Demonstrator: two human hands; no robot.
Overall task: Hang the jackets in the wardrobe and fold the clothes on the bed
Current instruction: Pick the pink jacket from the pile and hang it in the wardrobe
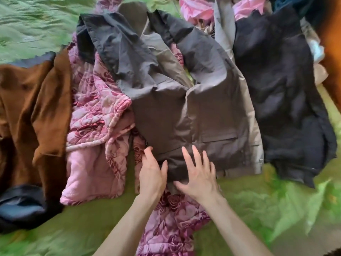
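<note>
Both our left hand (152, 172) and right hand (200, 175) lie spread, gripping nothing, on the grey jacket (193, 111), which may drag the pink quilted garment (99, 115) beneath when lifted.

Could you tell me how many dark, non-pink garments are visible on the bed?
3: a grey-brown jacket in the middle, a black garment to its right, a brown coat at left. Others may be buried.

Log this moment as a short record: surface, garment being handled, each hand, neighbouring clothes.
surface: green bedspread
garment handled: grey-brown jacket, spread flat, front up
left hand: at the jacket's lower left edge, fingers relaxed
right hand: fingers spread, flat on the jacket's hem
left of jacket: pink floral quilted garment, brown coat
right of jacket: black garment
</note>
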